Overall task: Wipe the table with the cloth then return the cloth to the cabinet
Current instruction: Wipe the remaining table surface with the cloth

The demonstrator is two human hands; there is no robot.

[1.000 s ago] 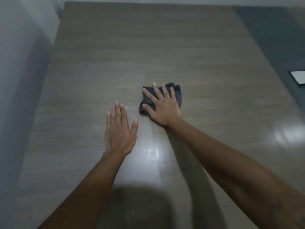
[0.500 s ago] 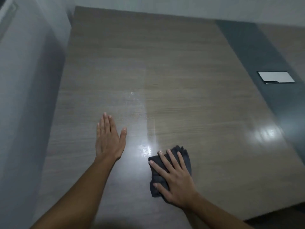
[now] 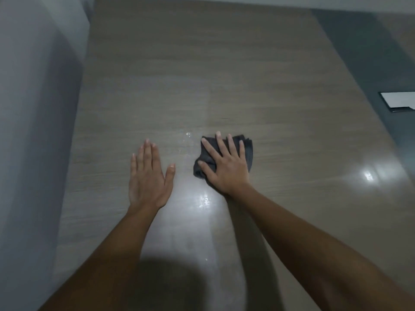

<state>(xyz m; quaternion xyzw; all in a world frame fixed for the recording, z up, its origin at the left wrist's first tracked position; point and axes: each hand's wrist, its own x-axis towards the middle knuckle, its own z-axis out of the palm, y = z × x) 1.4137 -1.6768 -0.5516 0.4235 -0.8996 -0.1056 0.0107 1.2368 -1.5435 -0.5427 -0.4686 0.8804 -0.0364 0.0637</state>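
Wood-grain table point(image 3: 247, 86), glossy, with light glare near my hands. My right hand point(image 3: 226, 169) lies flat, fingers spread, pressing the bunched dark grey cloth point(image 3: 246, 145) onto the table's middle. My left hand point(image 3: 147, 178) rests open and flat just left of it, holding nothing. A white panel point(image 3: 399, 101) sits far right.

The table point(image 3: 224, 86) lies bare and open ahead of both hands and out to its right edge. A wall point(image 3: 33, 131) runs close along its left side, hemming in the left hand point(image 3: 147, 176). A white panel point(image 3: 399, 102) sits well off to the right, beyond the tabletop.
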